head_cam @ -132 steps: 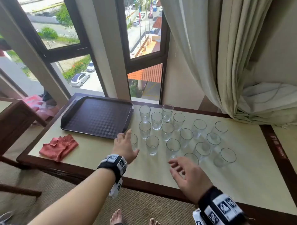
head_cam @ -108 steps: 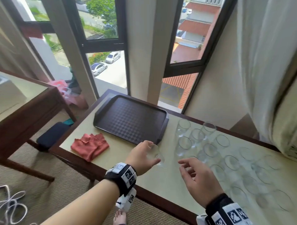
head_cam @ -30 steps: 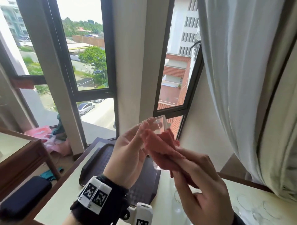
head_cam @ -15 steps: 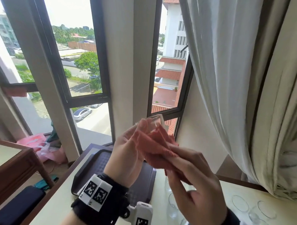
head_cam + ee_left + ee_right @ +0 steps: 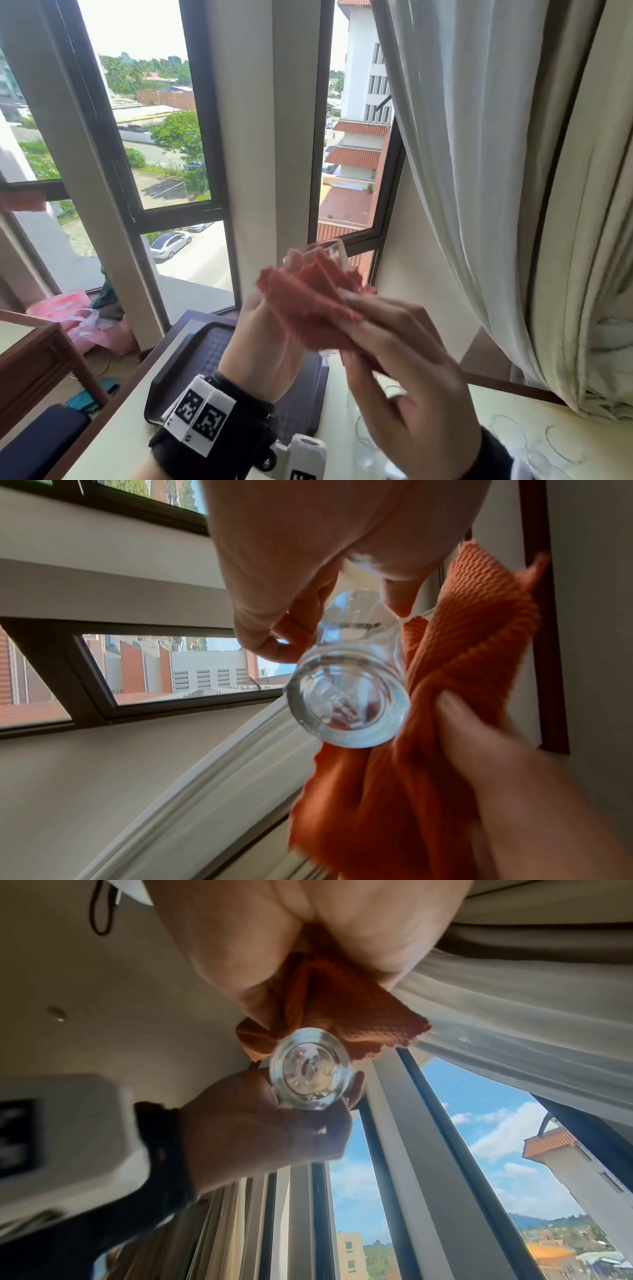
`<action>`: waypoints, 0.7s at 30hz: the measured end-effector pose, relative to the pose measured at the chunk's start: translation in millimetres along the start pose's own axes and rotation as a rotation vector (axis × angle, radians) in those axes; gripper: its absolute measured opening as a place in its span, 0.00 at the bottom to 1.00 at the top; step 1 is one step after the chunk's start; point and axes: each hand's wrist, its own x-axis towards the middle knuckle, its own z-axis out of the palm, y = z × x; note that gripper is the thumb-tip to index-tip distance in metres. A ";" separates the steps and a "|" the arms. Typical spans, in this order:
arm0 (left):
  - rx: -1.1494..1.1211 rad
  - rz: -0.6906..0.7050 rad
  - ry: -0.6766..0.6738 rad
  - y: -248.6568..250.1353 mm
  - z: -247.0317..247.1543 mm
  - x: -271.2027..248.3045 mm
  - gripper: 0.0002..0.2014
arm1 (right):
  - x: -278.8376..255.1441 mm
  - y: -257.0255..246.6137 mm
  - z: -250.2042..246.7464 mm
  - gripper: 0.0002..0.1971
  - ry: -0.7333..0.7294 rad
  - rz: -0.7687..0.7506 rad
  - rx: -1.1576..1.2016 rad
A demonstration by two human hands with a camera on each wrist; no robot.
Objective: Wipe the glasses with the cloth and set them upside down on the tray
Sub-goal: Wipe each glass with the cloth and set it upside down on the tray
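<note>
Window bay above cream tabletop (image 5: 113,442). Small clear cylindrical glass tumbler (image 5: 349,696) raised over dark tray (image 5: 205,356), pinched by left hand (image 5: 270,342); right hand (image 5: 407,383) clutching orange waffle-weave cloth (image 5: 441,696) alongside. Rigid, slick, breakable: best held round the wall near the thick base.

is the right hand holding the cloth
Yes, the right hand grips the orange cloth bunched against the glass.

A room high up in a building, perhaps a hotel room or a flat: tall dark-framed windows (image 5: 178,212) overlook parked cars and tiled roofs, pale curtains (image 5: 496,171) hang at the right, and a wood-edged surface (image 5: 123,435) stands on carpet.
</note>
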 end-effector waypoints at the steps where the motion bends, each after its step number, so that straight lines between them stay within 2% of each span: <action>1: 0.107 -0.035 0.022 3.6 -4.4 5.6 0.21 | -8.2 0.0 -0.5 0.17 0.005 0.001 0.009; 2: 0.150 -0.104 0.066 3.5 -8.0 6.1 0.23 | -15.7 0.8 -0.9 0.16 0.021 0.025 0.024; 3: 0.140 -0.105 0.083 0.7 -10.9 3.4 0.25 | -22.5 2.7 -0.9 0.16 0.042 0.065 0.049; 5: 0.009 -0.069 -0.040 5.9 -4.5 -6.6 0.32 | -27.6 6.5 -0.9 0.14 0.073 0.165 0.125; 8: 0.013 -0.059 -0.020 7.0 14.3 -13.7 0.40 | -15.3 10.9 -3.3 0.12 0.081 0.296 0.163; 9: -0.041 -0.084 -0.039 3.1 18.5 -15.4 0.40 | -8.0 12.1 -4.8 0.13 0.079 0.324 0.154; 12: -0.218 -0.166 0.017 -11.1 25.4 -23.2 0.34 | 10.0 10.8 -5.9 0.12 0.055 0.320 0.143; 14: -0.206 -0.180 0.094 -13.7 30.0 -24.1 0.25 | 10.5 7.6 -1.1 0.14 0.019 0.264 0.091; 16: -0.145 -0.156 0.053 -16.2 25.8 -28.9 0.17 | 1.1 5.2 4.3 0.16 -0.022 0.188 0.000; 18: -0.197 -0.150 -0.003 -9.4 32.4 -35.9 0.14 | -13.9 4.0 6.0 0.16 -0.042 0.144 -0.015; 19: -0.285 -0.221 0.022 -10.7 29.1 -25.7 0.13 | -21.4 2.9 5.0 0.16 -0.044 0.131 0.000; 20: -0.245 -0.277 0.034 -6.3 30.0 -27.4 0.15 | -28.6 1.6 3.6 0.15 -0.043 0.125 0.018; 21: -0.204 -0.191 0.046 -12.7 26.0 -30.6 0.19 | -35.7 0.6 2.5 0.15 -0.039 0.126 0.032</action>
